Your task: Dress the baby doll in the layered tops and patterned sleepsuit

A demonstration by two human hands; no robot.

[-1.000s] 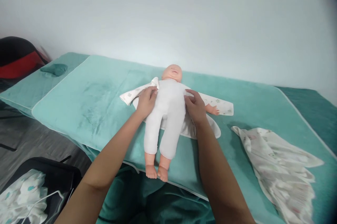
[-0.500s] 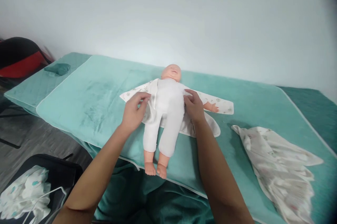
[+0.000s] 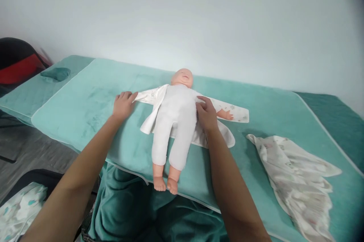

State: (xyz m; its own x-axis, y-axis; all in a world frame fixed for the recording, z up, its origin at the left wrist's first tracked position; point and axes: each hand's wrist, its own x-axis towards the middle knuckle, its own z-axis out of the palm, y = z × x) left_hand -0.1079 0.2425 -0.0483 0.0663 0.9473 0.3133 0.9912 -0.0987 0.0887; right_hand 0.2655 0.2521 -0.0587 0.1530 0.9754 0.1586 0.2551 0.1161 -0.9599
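A baby doll [image 3: 178,109] with a white cloth body lies on its back, head toward the wall, feet at the bed's near edge. A white printed baby shirt [image 3: 155,115] is spread open under it. My left hand [image 3: 123,105] grips the end of the shirt's sleeve on the left, which is drawn out sideways; the doll's arm on that side is hidden. My right hand [image 3: 206,111] rests by the doll's other side, fingers bent at its upper body; whether they pinch anything is hidden. The doll's bare hand [image 3: 225,114] lies over the other sleeve.
A crumpled white printed garment [image 3: 295,174] lies on the green bed cover [image 3: 273,109] at the right. A black chair holding white patterned cloth [image 3: 25,206] stands at lower left. A small green cushion [image 3: 57,74] lies at the far left, near a red and black chair [image 3: 21,62].
My left hand has moved left from the doll's side to the sleeve end. The shirt's left part now spreads outward. My right hand has stayed beside the doll.
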